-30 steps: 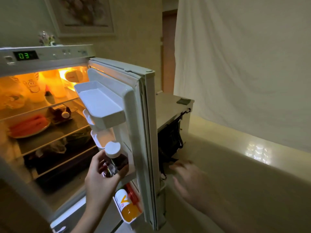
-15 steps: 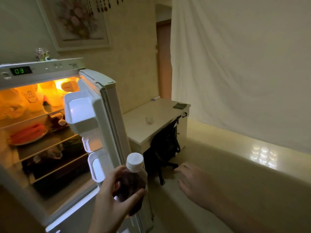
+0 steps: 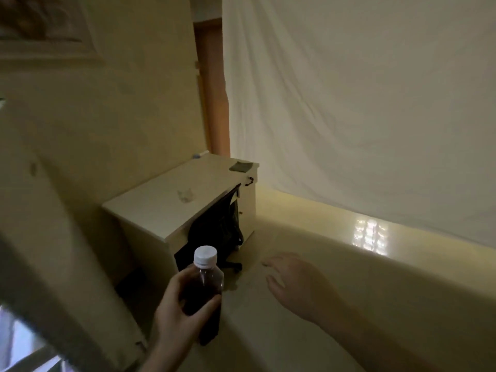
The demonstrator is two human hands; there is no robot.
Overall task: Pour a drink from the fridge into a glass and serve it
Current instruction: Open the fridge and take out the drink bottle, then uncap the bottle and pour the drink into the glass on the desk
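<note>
We have the drink in hand, so we judge the first part of the task done. Starting at nine o'clock in our view, the pale, blurred fridge door (image 3: 53, 237) slants across the left edge, with only a sliver of light at its lower corner; we cannot tell whether it has latched. Just right of it, at six o'clock, our left hand (image 3: 177, 315) has its fingers wrapped round the clear plastic bottle of dark drink (image 3: 204, 288), which stands upright with its white screw cap (image 3: 205, 255) on.

Ahead, toward twelve o'clock, stands the white rectangular desk (image 3: 150, 208) against the wall, a black office chair (image 3: 214, 232) tucked under it. On the desk top sits the small clear drinking glass (image 3: 185, 195), blurred but seemingly empty, and at the far corner lies a small dark flat pad (image 3: 241, 166). At four o'clock our right hand (image 3: 298, 283) hangs over the floor with the fingers spread and nothing in them. A white cloth sheet (image 3: 362, 103) fills the right side.

What remains, as we judge it: carrying the bottle to the desk, unscrewing the cap, pouring into the glass and serving.

Against the frame half a second earlier, the lit fridge shelves and the green display have gone from sight, our view has swung right toward the desk, and the door now covers the left side. The bottle sits in the same grip, and the right hand keeps its open pose.
</note>
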